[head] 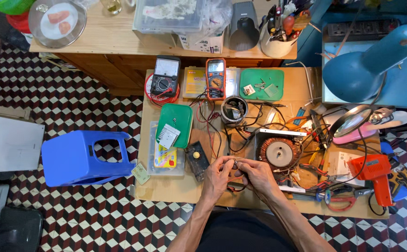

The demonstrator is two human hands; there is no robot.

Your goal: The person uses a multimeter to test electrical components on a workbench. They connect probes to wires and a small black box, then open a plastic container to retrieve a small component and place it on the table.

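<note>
Both forearms reach up from the bottom edge to meet over the front of the low wooden table [166, 189]. Left hand [216, 177] and right hand [255, 175] are drawn together, fingertips pinched on a small metal part [235, 162] between them; it is too small to tell what it is. Red wire [233, 188] loops just below the hands.

Far left, a blue plastic stool [84, 156] lies tipped on the checked tile floor [73, 102]. On the table's left side sit a green tray [175, 123] with a small white part on it, and a dark box with a yellow knob [196, 158] just beside the left hand. Behind these stand a black analogue meter [165, 77] and an orange digital multimeter [215, 78]. A second green tray [261, 84] holds screws. A round metal can [234, 109] sits near the middle, and just beyond the right hand is a copper-wound toroidal coil [278, 151] in a metal frame, amid tangled wires. Further right come a magnifying glass [350, 122], red-handled scissors [341, 201], an orange soldering gun [375, 171], and above them a blue desk lamp [371, 60].
</note>
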